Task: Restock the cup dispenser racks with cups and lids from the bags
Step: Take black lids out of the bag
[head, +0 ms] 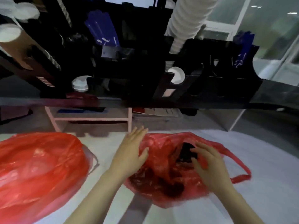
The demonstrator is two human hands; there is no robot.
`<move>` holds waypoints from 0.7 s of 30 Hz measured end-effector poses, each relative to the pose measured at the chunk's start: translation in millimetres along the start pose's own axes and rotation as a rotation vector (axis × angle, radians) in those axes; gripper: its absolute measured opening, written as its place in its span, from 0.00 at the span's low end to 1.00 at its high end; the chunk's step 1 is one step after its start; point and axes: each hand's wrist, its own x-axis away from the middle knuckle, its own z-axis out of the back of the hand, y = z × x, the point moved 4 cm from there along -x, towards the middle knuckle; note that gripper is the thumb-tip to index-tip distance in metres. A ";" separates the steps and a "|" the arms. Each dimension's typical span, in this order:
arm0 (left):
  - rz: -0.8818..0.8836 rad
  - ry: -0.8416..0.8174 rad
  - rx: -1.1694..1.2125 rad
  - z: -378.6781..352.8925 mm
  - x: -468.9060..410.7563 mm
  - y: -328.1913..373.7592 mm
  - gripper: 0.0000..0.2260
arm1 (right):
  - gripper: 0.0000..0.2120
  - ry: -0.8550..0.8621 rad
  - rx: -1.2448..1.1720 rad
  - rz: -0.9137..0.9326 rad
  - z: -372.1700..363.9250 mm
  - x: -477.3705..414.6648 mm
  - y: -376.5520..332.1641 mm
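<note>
— What are the person's fingers doing?

— The left hand's [131,151] fingers lie straight and close together, with the thumb spread out against the left edge of a small, crumpled red plastic bag [161,160]. The right hand's [208,164] fingers curve over a dark, round stack of lids [188,153] at the bag's open mouth. Blur hides whether they actually grip it.

— Where does that bag lie?

— On a white tabletop [267,183], straight in front of the person, with its handle loop trailing to the right. More dark contents show through the plastic.

— What surrounds it?

— A much larger, full red plastic bag [40,167] sits well apart on the left. Beyond the table's far edge is a pale pink shelf frame [90,118]. Above that stands a black cup dispenser rack [226,81] on a dark counter. One round slot shows a white lid [177,75], and a tall ribbed white stack of cups [186,25] rises behind. A short stack of white lids [80,84] sits on the counter to the left, near blue packets [103,31].
</note>
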 end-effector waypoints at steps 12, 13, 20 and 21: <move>0.107 -0.130 -0.126 -104.9 -12.8 59.9 0.17 | 0.18 -0.103 0.212 0.498 -15.2 -21.2 69.5; 0.140 -0.175 -0.159 -109.9 -11.3 57.8 0.18 | 0.18 -0.151 0.240 0.588 -21.0 -24.8 66.9; 0.310 -0.450 -0.355 -139.7 -6.6 36.3 0.29 | 0.27 -0.544 0.351 0.628 -54.4 -48.9 101.1; 0.318 -0.455 -0.375 -143.4 -7.1 34.0 0.30 | 0.27 -0.568 0.310 0.574 -57.2 -49.4 108.3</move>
